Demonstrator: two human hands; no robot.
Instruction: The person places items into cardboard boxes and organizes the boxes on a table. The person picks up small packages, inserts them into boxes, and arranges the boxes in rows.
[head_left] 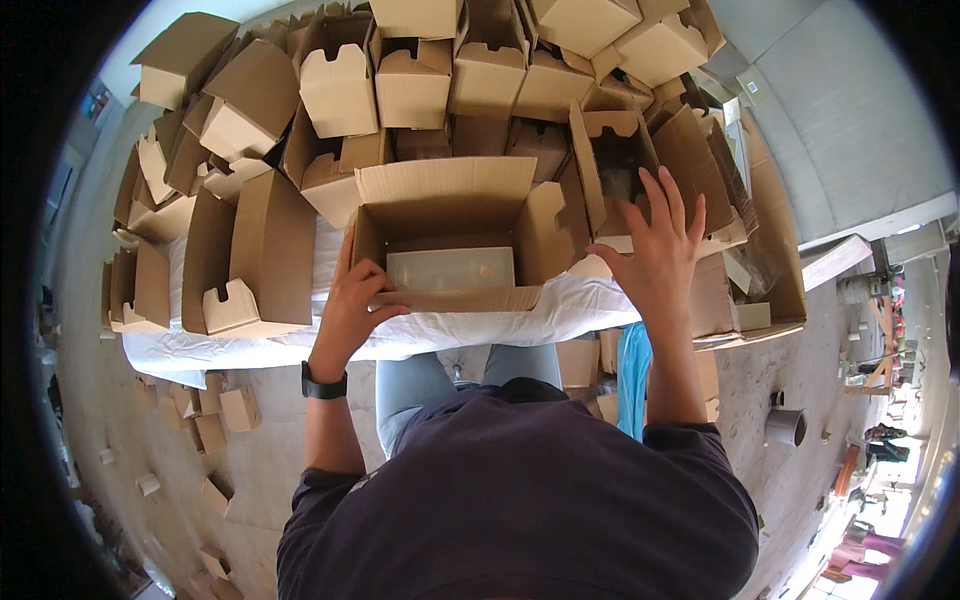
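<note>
An open cardboard box (445,185) stands before me on the white-covered table, its back flap raised. Inside it lies a whitish, rectangular, translucent item (452,270) whose kind I cannot make out. My left hand (362,292) grips the box's front left corner, with the thumb over the front rim and the fingers along the left side. To the right of the box, my right hand (655,235) is raised with its fingers spread and nothing in them. Just beyond that hand is another open box (612,125) with something clear inside.
Many open cardboard boxes (415,85) are stacked across the back. A tall open box (272,250) stands at the left, and a large carton (775,230) at the right. Blue plastic (633,380) hangs by the front edge. Small boxes (240,408) litter the floor, and a grey bucket (786,427) stands right.
</note>
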